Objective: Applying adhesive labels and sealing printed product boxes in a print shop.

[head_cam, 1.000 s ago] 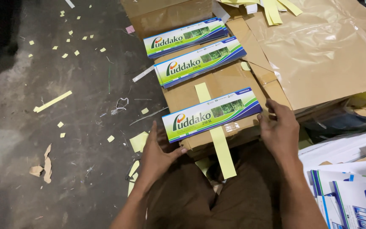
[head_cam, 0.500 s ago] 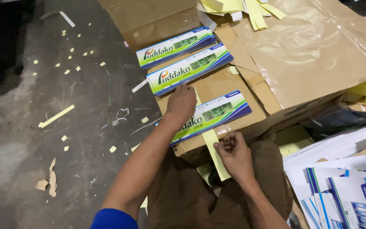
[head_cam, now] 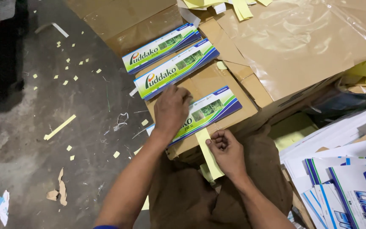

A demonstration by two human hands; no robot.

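The green-and-white label lies at the near edge of the cardboard box, pinned flat under the left hand, fingers spread, likely to steady it. The right hand pinches the yellow backing strip hanging off that edge.

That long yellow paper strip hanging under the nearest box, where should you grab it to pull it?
Grab the long yellow paper strip at its loose lower stretch, coming from the near side. Its top is tucked under the green, white and blue flat carton, which the left hand presses flat. The right hand already pinches it just below the carton's edge.
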